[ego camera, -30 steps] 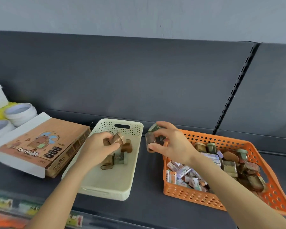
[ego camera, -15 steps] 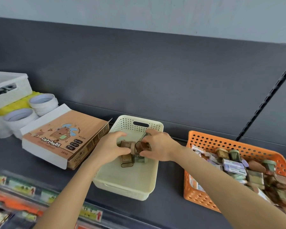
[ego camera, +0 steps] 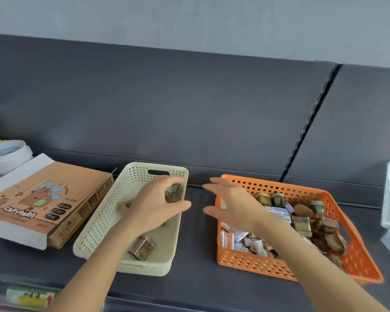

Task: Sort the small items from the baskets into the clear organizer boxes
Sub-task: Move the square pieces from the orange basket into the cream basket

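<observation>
Right hand (ego camera: 232,207) has swung back to the orange basket (ego camera: 245,258), fingers apart. Left hand (ego camera: 153,208) pinches small cases (ego camera: 175,192); set them flat underneath.

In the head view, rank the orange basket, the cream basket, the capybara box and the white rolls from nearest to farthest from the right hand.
1. Orange basket: the right hand hovers over its left edge.
2. Cream basket: just left of the hand, across a gap of shelf.
3. Capybara box: farther left, beside the cream basket.
4. White rolls: far left, behind the box.
</observation>
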### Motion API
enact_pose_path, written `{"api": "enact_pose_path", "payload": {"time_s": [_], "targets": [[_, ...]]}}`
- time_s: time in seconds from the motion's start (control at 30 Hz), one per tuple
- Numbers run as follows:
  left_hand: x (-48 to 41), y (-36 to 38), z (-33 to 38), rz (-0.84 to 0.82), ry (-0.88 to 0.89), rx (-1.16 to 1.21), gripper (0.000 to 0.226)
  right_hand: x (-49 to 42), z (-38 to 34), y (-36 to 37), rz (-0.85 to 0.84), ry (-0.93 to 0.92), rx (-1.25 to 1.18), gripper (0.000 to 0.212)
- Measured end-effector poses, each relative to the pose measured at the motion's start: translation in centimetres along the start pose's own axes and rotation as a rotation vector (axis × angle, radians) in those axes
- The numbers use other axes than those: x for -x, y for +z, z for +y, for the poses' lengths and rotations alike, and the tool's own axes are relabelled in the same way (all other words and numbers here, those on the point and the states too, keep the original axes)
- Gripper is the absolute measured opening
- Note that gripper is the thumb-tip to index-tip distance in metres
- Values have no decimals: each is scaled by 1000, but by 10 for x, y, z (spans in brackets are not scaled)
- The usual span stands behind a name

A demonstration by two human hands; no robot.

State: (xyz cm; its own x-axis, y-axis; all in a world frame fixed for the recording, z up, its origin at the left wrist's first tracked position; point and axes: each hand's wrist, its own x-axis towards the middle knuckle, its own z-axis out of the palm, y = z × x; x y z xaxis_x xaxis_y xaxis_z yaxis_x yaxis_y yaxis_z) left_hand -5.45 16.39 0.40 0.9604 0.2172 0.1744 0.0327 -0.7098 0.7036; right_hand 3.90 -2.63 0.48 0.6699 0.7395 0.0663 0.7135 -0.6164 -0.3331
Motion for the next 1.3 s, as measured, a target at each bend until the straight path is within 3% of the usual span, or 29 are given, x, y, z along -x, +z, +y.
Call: {"api": "enact_pose_path", "payload": {"time_s": [0.4,0.5,0.7,0.9,1.03,1.17,1.3], "targets": [[-23,102,86,-358,251,-79,56,115,111,-37,150,341,11,44],[-32,125,100,-436,282,-138,56,133,128,-41,185,342,-8,35],[-60,160,123,-469,319,-220,54,150,141,-45,208,376,-41,43],[-81,189,130,-507,325,-226,35,143,151,-46,67,420,69,45],[-84,202,132,-517,335,-256,41,134,159,-46,-107,446,289,33],[-85,213,139,-536,390,-323,53,129,167,-53,-113,397,354,27],[-84,224,143,-607,401,-365,62,135,179,-58,-34,349,229,20]]}}
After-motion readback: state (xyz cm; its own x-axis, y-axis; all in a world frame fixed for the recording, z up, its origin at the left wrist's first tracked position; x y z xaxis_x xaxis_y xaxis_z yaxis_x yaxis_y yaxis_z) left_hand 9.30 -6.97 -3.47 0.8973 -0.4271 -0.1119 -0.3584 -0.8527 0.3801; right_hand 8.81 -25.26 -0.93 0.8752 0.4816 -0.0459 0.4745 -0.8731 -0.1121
